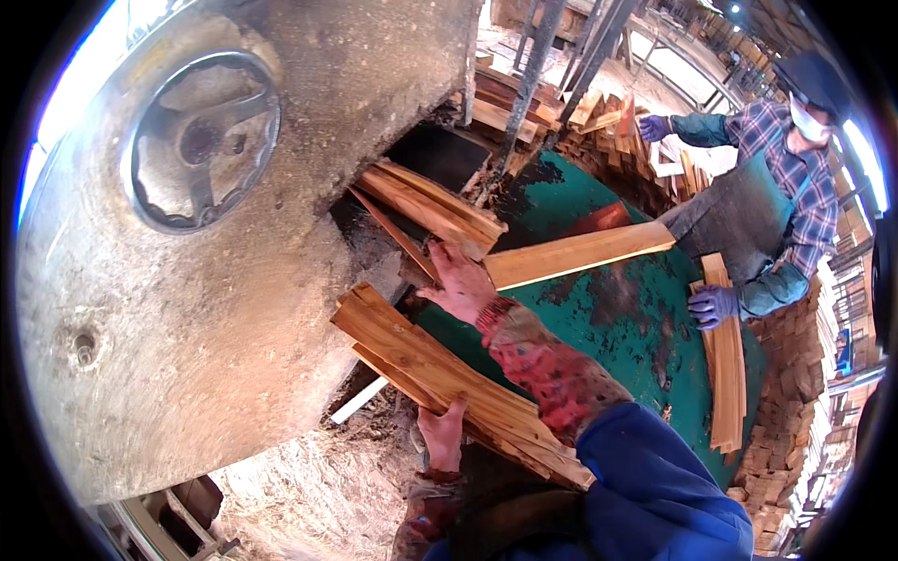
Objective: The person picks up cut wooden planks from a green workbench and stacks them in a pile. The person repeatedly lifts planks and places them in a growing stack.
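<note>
My left hand (444, 435) is closed round the lower edge of several rough wooden boards (449, 374), stacked and held slanting in front of me. My right hand (463, 285) reaches across beyond them, fingers spread, at the near ends of more boards (435, 210) that stick out of a dark opening in the machine. Its fingertips are at a thin wood strip (398, 234) beside these boards; whether they press on it I cannot tell. Just right of that hand, a single wide board (580, 254) lies on the green table (599, 327).
A large worn machine casing (234, 346) with a handwheel (201, 140) fills the left. Across the table a co-worker (786, 187) in purple gloves has one hand on upright boards (725, 365). Stacked wood blocks (786, 449) stand at right; sawdust (299, 496) covers the ground below.
</note>
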Available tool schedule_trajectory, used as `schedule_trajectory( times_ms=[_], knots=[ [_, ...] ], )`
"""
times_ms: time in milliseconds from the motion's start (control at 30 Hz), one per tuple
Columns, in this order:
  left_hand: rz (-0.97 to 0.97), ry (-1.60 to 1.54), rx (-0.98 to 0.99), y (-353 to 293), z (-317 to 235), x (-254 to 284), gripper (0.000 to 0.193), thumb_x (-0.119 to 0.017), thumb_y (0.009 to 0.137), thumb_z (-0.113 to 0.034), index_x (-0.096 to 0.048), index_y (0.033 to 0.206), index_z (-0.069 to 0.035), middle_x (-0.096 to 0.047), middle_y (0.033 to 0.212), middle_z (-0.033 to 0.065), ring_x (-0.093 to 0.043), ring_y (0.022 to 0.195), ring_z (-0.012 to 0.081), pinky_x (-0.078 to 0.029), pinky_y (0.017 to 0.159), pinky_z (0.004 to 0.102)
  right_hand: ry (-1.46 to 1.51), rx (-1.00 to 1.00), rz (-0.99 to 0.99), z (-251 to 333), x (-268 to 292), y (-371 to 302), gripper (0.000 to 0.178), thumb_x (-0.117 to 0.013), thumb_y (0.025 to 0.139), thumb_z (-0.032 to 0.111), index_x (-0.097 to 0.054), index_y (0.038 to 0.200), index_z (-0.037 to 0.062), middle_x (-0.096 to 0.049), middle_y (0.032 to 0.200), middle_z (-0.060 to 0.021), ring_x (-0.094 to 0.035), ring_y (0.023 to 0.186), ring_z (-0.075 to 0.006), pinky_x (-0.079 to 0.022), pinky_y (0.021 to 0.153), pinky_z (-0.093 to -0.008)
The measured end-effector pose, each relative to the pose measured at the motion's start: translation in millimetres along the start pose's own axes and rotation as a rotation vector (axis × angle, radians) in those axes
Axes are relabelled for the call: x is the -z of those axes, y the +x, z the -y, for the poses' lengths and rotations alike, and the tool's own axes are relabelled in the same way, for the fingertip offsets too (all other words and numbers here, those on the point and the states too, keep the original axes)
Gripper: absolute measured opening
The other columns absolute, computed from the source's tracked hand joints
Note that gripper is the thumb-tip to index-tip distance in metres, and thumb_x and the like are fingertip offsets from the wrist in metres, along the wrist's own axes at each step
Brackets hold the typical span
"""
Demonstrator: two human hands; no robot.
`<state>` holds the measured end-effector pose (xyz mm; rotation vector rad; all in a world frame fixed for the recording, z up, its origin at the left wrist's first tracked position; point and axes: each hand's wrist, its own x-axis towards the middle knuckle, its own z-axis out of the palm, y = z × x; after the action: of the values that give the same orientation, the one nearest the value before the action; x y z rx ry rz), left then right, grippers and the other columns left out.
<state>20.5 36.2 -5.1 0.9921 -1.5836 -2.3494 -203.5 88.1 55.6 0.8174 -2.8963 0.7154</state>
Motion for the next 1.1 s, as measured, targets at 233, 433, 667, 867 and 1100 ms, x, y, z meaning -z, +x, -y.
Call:
schedule_trajectory(
  times_ms=[233, 433, 667, 867, 1100],
  knots=[
    [-0.008, 0.048, 0.006, 3.5, 8.2, 7.6, 0.047, -0.077, 0.076, -0.009, -0.058, 0.117, 0.002, -0.065, 0.107, 0.0067, -0.060, 0.094, 0.0161, -0.048, 0.085, 0.0294, 0.053, 0.004, 0.116, -11.8, -54.1, 9.6, 0.054, -0.058, 0.081, 0.009, -0.042, 0.133, 0.0108, -0.055, 0.110, -0.0169, -0.060, 0.096, -0.0378, -0.051, 0.077, -0.0476],
    [-0.017, 0.057, 0.060, -2.3, -4.6, 5.3, 0.046, -0.074, 0.076, -0.011, -0.057, 0.116, 0.003, -0.067, 0.105, 0.0094, -0.063, 0.094, 0.0167, -0.050, 0.083, 0.0298, 0.274, 0.061, 0.166, -13.0, -4.3, -83.0, 0.051, -0.052, 0.084, 0.001, -0.044, 0.134, 0.0070, -0.056, 0.112, -0.0206, -0.057, 0.095, -0.0441, -0.050, 0.078, -0.0488],
    [0.011, 0.037, 0.004, -2.3, -8.3, 6.6, 0.047, -0.076, 0.077, -0.014, -0.057, 0.116, 0.005, -0.067, 0.104, 0.0098, -0.063, 0.093, 0.0160, -0.050, 0.083, 0.0306, 0.331, -0.030, 0.186, 6.7, 57.7, -214.4, 0.049, -0.054, 0.086, 0.003, -0.048, 0.134, 0.0065, -0.053, 0.124, -0.0205, -0.056, 0.106, -0.0391, -0.049, 0.088, -0.0420],
    [0.090, -0.125, 0.111, -5.9, -5.6, 15.6, 0.055, -0.070, 0.087, -0.028, -0.050, 0.126, 0.004, -0.061, 0.115, 0.0112, -0.058, 0.102, 0.0181, -0.049, 0.085, 0.0311, 0.239, -0.103, 0.292, 4.1, 78.7, -292.0, 0.050, -0.061, 0.084, 0.012, -0.051, 0.133, 0.0111, -0.050, 0.128, -0.0193, -0.049, 0.119, -0.0388, -0.043, 0.099, -0.0469],
    [0.079, -0.011, 0.103, -4.4, 1.0, 13.5, 0.054, -0.071, 0.085, -0.017, -0.048, 0.127, 0.006, -0.059, 0.117, 0.0131, -0.057, 0.101, 0.0210, -0.049, 0.087, 0.0330, 0.133, -0.038, 0.310, 8.6, 77.9, -312.5, 0.050, -0.072, 0.076, 0.022, -0.057, 0.123, 0.0106, -0.051, 0.125, -0.0168, -0.047, 0.120, -0.0373, -0.041, 0.100, -0.0499]
  ],
)
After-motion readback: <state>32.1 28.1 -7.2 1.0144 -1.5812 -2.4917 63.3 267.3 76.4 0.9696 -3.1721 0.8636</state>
